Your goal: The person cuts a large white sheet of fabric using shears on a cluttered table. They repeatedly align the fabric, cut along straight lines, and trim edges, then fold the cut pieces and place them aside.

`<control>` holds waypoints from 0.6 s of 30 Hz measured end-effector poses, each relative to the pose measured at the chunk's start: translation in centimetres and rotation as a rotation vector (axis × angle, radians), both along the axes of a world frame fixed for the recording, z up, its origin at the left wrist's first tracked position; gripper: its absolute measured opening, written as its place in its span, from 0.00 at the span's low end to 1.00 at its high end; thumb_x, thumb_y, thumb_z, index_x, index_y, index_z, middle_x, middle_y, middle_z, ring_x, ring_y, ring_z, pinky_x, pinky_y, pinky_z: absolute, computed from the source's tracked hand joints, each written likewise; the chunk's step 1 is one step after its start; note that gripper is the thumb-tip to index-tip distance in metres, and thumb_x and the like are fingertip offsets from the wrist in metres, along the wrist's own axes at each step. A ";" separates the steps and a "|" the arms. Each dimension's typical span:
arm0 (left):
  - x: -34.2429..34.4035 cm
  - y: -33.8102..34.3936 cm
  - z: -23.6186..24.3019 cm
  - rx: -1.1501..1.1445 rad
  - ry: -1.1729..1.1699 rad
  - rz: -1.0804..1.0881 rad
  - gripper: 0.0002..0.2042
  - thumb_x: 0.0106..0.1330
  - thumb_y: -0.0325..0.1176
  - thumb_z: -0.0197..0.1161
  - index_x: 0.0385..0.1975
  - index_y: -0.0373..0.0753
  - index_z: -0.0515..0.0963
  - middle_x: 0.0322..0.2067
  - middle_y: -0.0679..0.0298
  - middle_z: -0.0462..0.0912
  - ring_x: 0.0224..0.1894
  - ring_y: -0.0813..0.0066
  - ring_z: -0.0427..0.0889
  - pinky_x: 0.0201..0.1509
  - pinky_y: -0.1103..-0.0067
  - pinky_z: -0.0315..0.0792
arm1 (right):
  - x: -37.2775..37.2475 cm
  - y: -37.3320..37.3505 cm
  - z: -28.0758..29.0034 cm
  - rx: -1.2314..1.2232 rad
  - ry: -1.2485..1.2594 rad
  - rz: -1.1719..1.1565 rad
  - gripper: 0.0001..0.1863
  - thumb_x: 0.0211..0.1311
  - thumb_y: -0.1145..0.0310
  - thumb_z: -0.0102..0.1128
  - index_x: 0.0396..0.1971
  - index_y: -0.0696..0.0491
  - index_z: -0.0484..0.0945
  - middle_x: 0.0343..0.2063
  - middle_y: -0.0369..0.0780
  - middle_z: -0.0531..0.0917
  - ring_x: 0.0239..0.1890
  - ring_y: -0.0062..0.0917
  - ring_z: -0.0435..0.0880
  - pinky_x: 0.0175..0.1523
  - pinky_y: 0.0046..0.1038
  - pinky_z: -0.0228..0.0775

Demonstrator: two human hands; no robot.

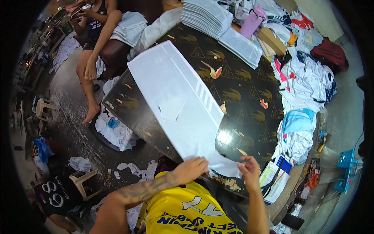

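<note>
A long white folded fabric panel lies slantwise on a dark, patterned table. It has faint pale stripes along its right side and a curved cut-out at its near end. My left hand is closed on the near left corner, knuckles up. My right hand pinches the near right tip between thumb and fingers. A small white folded piece rests on the panel's middle.
At the table's far edge stand a stack of white folded fabric and a pink tumbler. Heaped white garments line the right side. Scraps dot the tabletop. Another person sits at far left; someone in a black shirt is at lower left.
</note>
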State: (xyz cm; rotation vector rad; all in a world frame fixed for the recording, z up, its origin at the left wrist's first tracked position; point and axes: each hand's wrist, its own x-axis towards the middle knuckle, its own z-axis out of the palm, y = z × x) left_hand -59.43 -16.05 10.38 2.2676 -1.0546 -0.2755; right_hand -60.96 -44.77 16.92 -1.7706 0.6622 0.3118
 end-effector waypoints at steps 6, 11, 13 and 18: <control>0.6 8.7 6.9 -0.656 0.544 0.931 0.02 0.73 0.21 0.62 0.41 0.34 0.77 0.31 0.63 0.77 0.36 0.76 0.78 0.41 0.76 0.73 | 16.7 11.5 11.3 -0.393 -0.712 0.753 0.13 0.58 0.62 0.80 0.28 0.56 0.87 0.26 0.42 0.85 0.34 0.35 0.79 0.43 0.35 0.71; 14.8 16.6 0.8 -0.662 0.544 1.334 0.13 0.80 0.37 0.61 0.49 0.30 0.80 0.35 0.53 0.83 0.38 0.66 0.80 0.47 0.68 0.75 | 34.1 28.6 6.8 -0.385 -0.598 0.985 0.35 0.70 0.39 0.66 0.20 0.60 0.85 0.23 0.52 0.83 0.27 0.48 0.82 0.38 0.45 0.73; 18.2 18.2 -2.0 -0.497 0.218 1.346 0.14 0.79 0.36 0.63 0.52 0.30 0.79 0.40 0.50 0.83 0.41 0.58 0.82 0.50 0.65 0.76 | 37.8 32.5 2.6 -0.371 -0.565 0.770 0.28 0.72 0.43 0.67 0.33 0.59 0.88 0.25 0.49 0.87 0.26 0.42 0.84 0.37 0.41 0.75; 16.6 20.7 -4.3 -0.266 -0.292 1.157 0.19 0.67 0.30 0.73 0.56 0.35 0.80 0.52 0.50 0.80 0.55 0.48 0.78 0.60 0.58 0.72 | 33.7 24.5 -4.1 -0.344 -0.690 0.424 0.20 0.71 0.57 0.72 0.47 0.60 0.85 0.26 0.46 0.87 0.26 0.29 0.84 0.36 0.36 0.74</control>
